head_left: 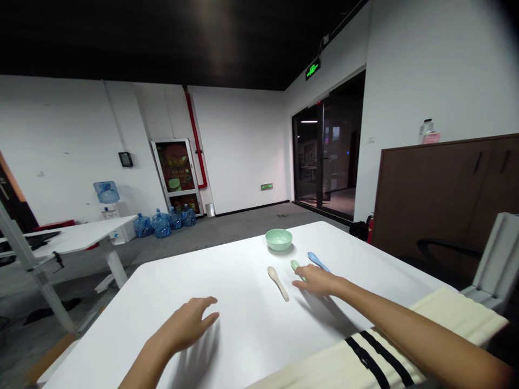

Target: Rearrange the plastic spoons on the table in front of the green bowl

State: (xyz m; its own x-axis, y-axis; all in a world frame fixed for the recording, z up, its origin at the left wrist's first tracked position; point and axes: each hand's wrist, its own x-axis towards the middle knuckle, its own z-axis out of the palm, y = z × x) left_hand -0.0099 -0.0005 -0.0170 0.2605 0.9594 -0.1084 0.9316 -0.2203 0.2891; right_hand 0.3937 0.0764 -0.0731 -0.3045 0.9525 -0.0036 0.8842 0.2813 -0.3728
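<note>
Over the white table, my right hand [318, 280] hovers at a green spoon [295, 265], its thumb and fingers apart on either side of the handle. Most of that handle is hidden under the hand, and no firm grip shows. Just beyond the hand lies a blue spoon [318, 261], its handle end partly covered. A beige spoon [278, 283] rests to the left of the right hand, untouched. Behind the spoons stands a light green bowl [279, 240], upright. My left hand [188, 324] is held above the table at the left, fingers apart, with nothing in it.
A cream cloth with black stripes [389, 351] lies along the near right edge of the white table [239, 324]. At the right are a chair [497, 259] and a brown cabinet [438, 200]. Another white table [93, 229] and several blue water bottles [161, 224] are at the left.
</note>
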